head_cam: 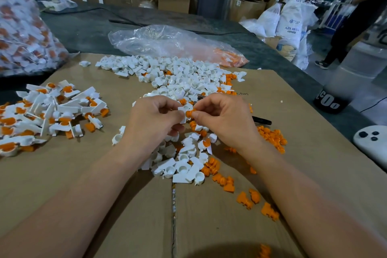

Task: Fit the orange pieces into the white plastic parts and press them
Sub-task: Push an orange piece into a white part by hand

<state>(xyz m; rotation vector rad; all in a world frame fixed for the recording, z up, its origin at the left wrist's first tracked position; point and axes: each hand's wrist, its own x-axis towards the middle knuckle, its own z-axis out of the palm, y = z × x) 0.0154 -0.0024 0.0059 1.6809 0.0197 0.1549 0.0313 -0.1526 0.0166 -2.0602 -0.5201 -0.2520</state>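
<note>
I log both hands together over the cardboard sheet [94, 174]: L hand [152, 117] pinches a white plastic part [182, 109], and R hand [222, 119] pinches an orange piece [189, 113] btwn thumb and forefinger, touching the part; whether it's seated I can't tell. Heap of white parts [184, 77] lies just beyond the hands, loose orange pieces [272, 136] beside the R wrist, and the assembled pile [48, 111] well apart at left. Clear bag [167, 42] sits behind the heap, black pen [261, 121] near R hand.
</note>
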